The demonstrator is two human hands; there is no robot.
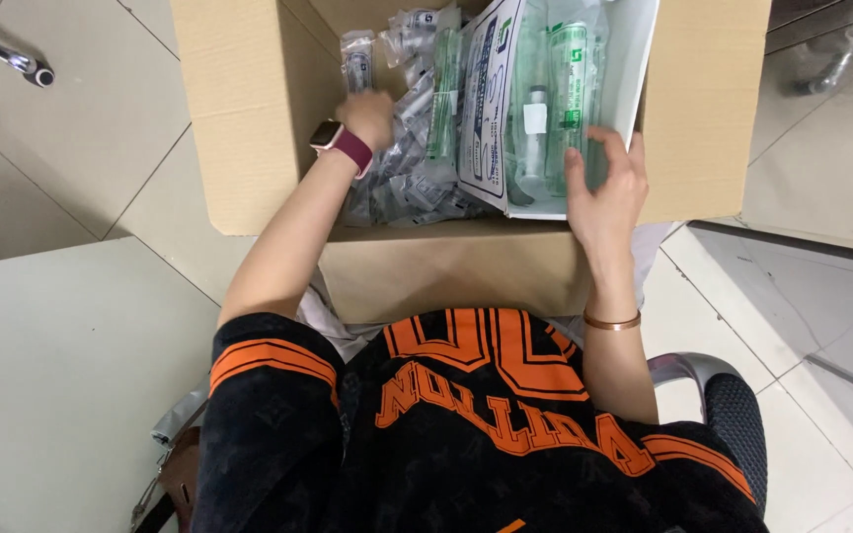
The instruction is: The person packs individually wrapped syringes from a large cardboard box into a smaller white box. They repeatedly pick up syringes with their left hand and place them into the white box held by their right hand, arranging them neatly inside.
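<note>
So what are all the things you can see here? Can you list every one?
cardboard box: one, brown, open, in front of the person on the floor
small clear packets: too many to count, see-through grey, piled in the left part of the box
white inner box: one, white with green and blue print, standing in the right part of the cardboard box
clear tube packs: several, clear with green, inside the white inner box
floor tiles: pale grey, all around
chair: one, dark seat with metal frame, under the person
watch: one, maroon strap, on the left wrist
bangle: one, copper, on the right wrist
left hand: in the small clear packets
right hand: on the white inner box
</note>
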